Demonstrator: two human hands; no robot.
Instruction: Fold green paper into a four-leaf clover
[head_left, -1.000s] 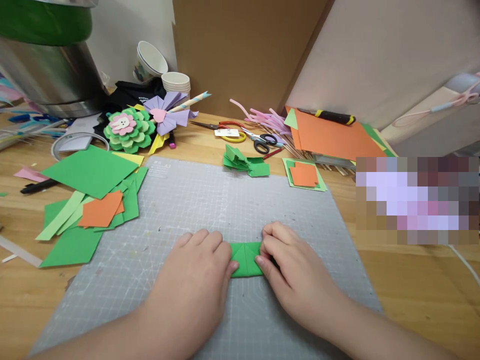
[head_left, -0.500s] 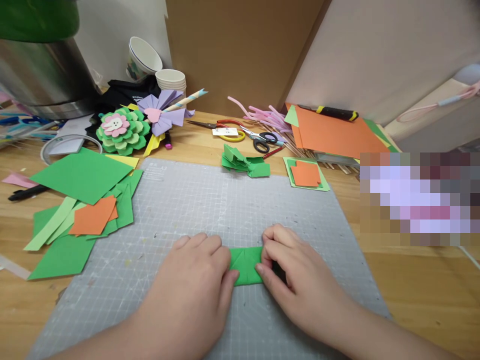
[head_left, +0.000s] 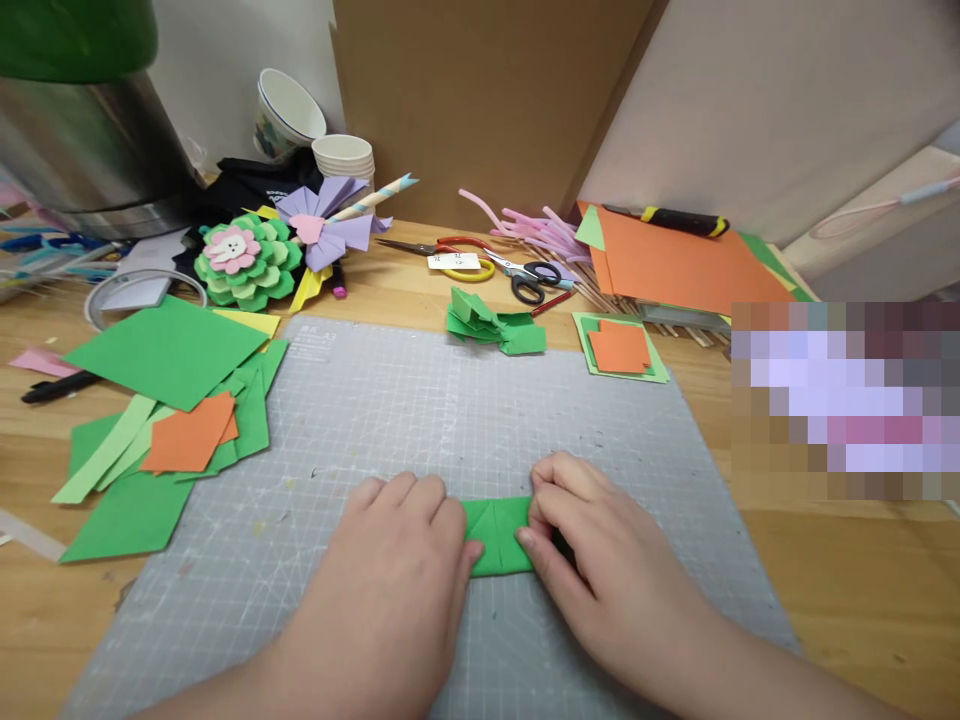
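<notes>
Left hand and right hand pinch folded green paper mid-mat, clear space around.

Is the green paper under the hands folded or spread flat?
Folded: the green paper is a narrow strip with diagonal creases, pressed onto the cutting mat by left hand and right hand.

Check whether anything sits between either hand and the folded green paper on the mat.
Nothing visible does. The left hand and right hand both rest directly on the green paper, one at each end, pressing it onto the cutting mat. The other folded green pieces lie apart at the mat's far edge.
</notes>
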